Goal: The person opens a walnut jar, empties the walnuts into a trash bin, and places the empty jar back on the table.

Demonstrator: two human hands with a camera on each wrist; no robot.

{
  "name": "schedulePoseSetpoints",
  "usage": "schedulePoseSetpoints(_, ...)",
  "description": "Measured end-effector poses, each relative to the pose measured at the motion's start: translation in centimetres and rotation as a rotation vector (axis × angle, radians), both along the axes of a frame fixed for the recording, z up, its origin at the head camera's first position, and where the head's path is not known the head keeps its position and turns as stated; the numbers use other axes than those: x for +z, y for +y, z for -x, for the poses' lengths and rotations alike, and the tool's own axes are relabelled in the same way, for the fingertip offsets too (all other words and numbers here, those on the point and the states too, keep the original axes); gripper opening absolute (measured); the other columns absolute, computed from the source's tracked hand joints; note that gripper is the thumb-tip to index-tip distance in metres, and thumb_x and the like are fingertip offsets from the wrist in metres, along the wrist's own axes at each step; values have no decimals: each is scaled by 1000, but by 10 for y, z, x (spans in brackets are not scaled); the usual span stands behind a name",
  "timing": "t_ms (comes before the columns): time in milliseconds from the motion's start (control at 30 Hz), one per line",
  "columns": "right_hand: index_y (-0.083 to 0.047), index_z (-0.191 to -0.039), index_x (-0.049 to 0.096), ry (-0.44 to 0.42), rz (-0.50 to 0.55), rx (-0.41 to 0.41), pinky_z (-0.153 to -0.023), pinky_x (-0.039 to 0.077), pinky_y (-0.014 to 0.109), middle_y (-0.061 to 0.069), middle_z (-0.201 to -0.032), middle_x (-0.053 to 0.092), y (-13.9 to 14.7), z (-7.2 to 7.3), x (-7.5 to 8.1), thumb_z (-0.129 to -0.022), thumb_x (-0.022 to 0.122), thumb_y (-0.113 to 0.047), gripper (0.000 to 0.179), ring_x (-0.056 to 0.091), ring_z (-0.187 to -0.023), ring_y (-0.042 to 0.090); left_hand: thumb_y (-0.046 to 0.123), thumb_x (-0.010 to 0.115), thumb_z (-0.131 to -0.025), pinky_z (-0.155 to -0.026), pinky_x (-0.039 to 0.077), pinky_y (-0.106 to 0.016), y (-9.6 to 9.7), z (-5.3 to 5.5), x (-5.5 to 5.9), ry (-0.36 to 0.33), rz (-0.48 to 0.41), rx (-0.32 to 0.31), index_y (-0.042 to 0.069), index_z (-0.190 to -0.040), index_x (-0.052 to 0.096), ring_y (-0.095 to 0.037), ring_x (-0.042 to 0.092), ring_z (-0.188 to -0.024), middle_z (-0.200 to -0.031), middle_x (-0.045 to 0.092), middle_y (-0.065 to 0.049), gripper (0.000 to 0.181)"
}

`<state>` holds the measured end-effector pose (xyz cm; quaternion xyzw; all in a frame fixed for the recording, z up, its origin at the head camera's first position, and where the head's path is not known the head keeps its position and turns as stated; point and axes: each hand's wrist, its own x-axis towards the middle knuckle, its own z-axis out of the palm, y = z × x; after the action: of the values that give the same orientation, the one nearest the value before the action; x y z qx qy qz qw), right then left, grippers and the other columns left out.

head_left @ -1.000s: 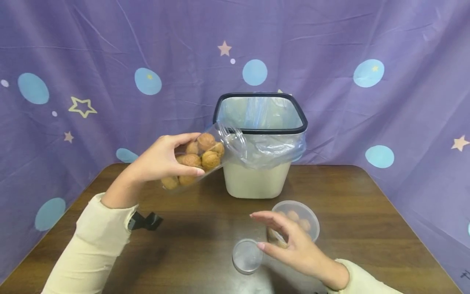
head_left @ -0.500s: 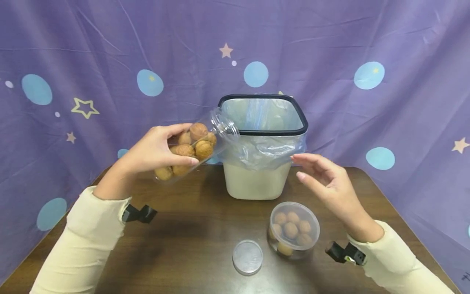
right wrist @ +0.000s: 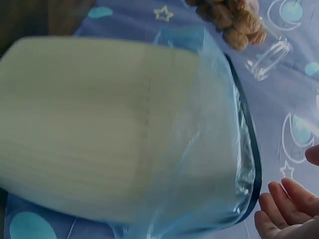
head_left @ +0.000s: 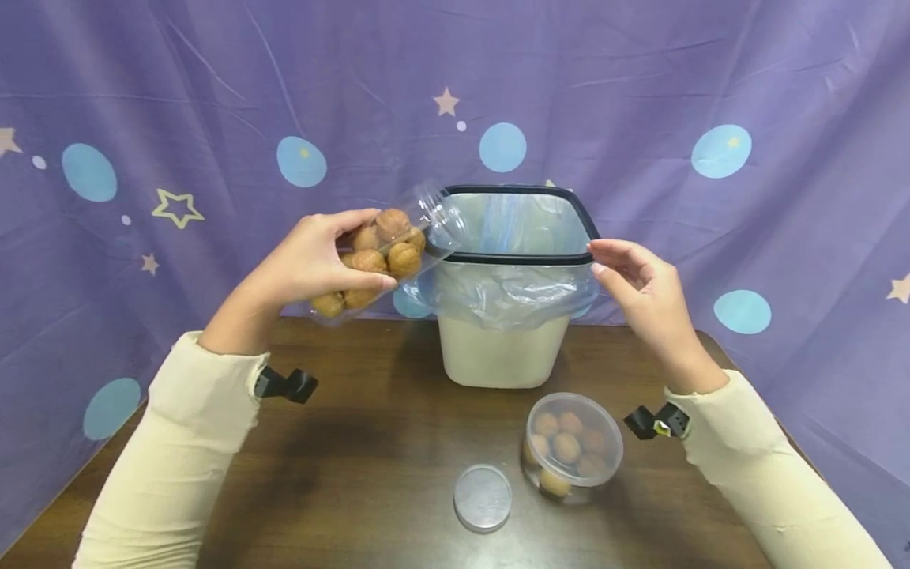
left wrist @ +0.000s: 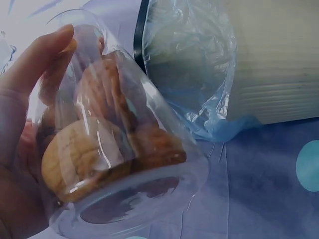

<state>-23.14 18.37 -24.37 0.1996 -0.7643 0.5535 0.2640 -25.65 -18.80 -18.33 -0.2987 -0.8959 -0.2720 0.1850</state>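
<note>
Your left hand point(head_left: 313, 261) is clamped round the tilted jar point(head_left: 398, 237), its mouth just beyond your fingers, near the bin point(head_left: 501, 356); tipping it short of the rim point(head_left: 522, 259) could scatter walnuts point(head_left: 405, 259) outside. Your right hand point(head_left: 643, 292), fingers apart beside the rim, might nudge the bin.

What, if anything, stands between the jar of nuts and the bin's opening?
Nothing visible: the left hand holds the tilted jar; the right wrist view shows no object between it and the bin.
</note>
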Motion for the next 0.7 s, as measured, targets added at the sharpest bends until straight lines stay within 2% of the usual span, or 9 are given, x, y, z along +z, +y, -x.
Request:
schedulePoseSetpoints(300, 2, -120, 60, -86, 33, -115, -88, 44, 16, 5, -113, 65, 3, 28, 10, -91, 60, -15, 34, 57, -102, 5, 28, 85, -66, -72, 48, -20, -2, 17, -1, 21, -9, 22, 10, -125, 59, -16, 62, -83, -98, 68, -8, 67)
schedulePoseSetpoints(433, 3, -125, 56, -157, 53, -100, -96, 42, 22, 10, -121, 61, 1, 41, 12, -91, 59, -16, 39, 54, -112, 13, 29, 85, -66, -74, 49, -29, -3, 26, -2, 29, -5, 44, 8, -126, 58, -19, 63, -84, -100, 68, -11, 69)
schedulePoseSetpoints(600, 6, -135, 45, -249, 55, -54, -109, 32, 31, 21, -139, 46, -2, 52, 17, -91, 57, -16, 51, 39, -132, 23, 30, 85, -66, -77, 50, -37, -2, 33, 0, 26, 7, 60, 8, -129, 56, -23, 63, -87, -103, 67, -13, 72)
schedulePoseSetpoints(700, 6, -140, 38, -272, 59, -32, -113, 27, 32, 20, -144, 40, -4, 57, 19, -90, 58, -15, 57, 33, -137, 25, 30, 85, -67, -79, 50, -38, 0, 35, 3, 8, 5, 63, 8, -131, 54, -24, 63, -89, -105, 67, -13, 74)
